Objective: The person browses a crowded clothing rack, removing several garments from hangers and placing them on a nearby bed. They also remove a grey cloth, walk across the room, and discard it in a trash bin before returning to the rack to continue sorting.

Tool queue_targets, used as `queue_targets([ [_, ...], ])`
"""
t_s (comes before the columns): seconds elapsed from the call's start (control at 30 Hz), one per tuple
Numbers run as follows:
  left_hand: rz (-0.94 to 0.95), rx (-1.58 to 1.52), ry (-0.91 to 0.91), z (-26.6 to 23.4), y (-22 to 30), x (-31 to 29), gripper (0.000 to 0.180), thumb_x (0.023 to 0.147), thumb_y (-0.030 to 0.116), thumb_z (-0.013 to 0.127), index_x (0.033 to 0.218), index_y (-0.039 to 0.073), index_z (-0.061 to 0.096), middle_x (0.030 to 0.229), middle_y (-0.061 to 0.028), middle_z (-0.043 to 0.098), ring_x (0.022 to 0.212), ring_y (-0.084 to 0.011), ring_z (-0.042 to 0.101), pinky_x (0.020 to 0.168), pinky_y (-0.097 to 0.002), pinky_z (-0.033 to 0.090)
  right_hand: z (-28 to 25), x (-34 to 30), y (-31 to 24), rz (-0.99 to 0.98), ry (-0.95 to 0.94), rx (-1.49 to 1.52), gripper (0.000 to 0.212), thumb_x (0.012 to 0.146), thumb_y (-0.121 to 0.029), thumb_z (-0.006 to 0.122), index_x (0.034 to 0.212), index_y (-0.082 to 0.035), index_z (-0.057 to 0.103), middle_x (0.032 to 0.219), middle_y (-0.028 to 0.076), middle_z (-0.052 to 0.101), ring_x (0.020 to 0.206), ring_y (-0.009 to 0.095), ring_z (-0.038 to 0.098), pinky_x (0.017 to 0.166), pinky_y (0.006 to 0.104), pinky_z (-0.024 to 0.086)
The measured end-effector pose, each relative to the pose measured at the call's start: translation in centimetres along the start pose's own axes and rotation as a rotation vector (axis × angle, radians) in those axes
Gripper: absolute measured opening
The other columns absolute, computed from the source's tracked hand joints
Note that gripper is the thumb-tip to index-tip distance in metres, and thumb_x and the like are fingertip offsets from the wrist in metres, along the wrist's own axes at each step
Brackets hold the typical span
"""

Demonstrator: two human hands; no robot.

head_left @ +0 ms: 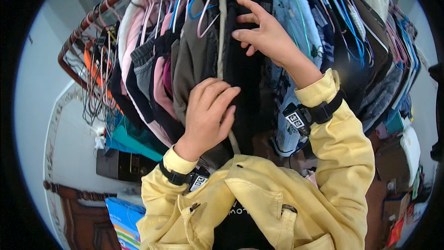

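Black clothing (247, 76) hangs in the middle of the rack, beside a narrow beige garment edge (222, 28). Across that beige edge lies my left hand (209, 115), fingers loosely bent and the thumb apart. Its fingertips reach the black cloth, and no cloth shows pinched in them. Higher up, my right hand (266, 34) is spread at the top of the black clothing, index finger stretched out and nothing held. Whether its fingertips touch the cloth I cannot tell. Left of my left hand hang grey-brown trousers (185, 71); a pink hanger (208, 14) is above it.
The curved reddish rack rail (99, 7) carries several garments on pink and blue hangers. Light-blue clothing (296, 18) hangs to the right, a pink and white jacket (132, 32) to the left. A teal bag (134, 136) and a carved wooden piece (85, 217) stand lower left.
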State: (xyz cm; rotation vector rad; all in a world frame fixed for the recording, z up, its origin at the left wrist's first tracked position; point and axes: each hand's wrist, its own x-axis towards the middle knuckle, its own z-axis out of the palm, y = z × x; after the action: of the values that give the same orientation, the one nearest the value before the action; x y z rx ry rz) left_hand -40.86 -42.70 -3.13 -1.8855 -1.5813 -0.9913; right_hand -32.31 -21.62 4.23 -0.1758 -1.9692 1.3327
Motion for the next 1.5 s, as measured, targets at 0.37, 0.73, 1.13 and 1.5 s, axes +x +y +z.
queue_targets([
  [0.37,-0.123,-0.060,0.050,3.1,1.0,2.4,0.055,0.078,-0.001,0.071,0.131,0.007,0.062,0.130,-0.0222,0.054,0.118,-0.0415,0.057,0.100,-0.0439,0.049,-6.3,1.0,1.8,-0.226,0.003,-0.052,0.052,0.082,0.005,0.058,0.131,-0.009,0.070,0.108,0.004,0.071,0.093,0.011,0.063,0.085,0.0227,0.049],
  [0.73,-0.414,0.061,0.216,0.1,-2.5,2.7,0.028,0.083,0.003,0.078,0.102,0.001,0.057,0.097,-0.0169,0.065,0.090,-0.0320,0.069,0.078,-0.0378,0.054,-19.2,-2.5,-0.5,-0.368,0.096,-1.033,0.051,0.090,0.001,0.053,0.139,-0.009,0.064,0.115,0.017,0.068,0.091,0.028,0.067,0.083,0.0382,0.054],
  [1.13,-0.395,0.231,0.057,-1.8,-5.5,6.3,0.027,0.095,0.005,0.057,0.121,0.005,0.064,0.088,-0.0234,0.070,0.076,-0.0402,0.069,0.068,-0.0440,0.052,-16.1,-5.0,-2.4,-0.418,0.097,-1.316,0.034,0.084,0.002,0.056,0.116,0.005,0.067,0.105,0.021,0.059,0.098,0.039,0.060,0.088,0.0450,0.051],
  [1.5,-0.358,-0.054,0.106,-0.4,-2.7,7.5,0.027,0.091,0.000,0.056,0.117,-0.001,0.061,0.086,-0.0230,0.066,0.072,-0.0373,0.067,0.067,-0.0394,0.051,-13.9,-4.3,-2.5,-0.447,-0.072,-1.182,0.048,0.096,0.004,0.054,0.143,-0.006,0.055,0.131,0.015,0.062,0.119,0.029,0.063,0.104,0.0371,0.052],
])
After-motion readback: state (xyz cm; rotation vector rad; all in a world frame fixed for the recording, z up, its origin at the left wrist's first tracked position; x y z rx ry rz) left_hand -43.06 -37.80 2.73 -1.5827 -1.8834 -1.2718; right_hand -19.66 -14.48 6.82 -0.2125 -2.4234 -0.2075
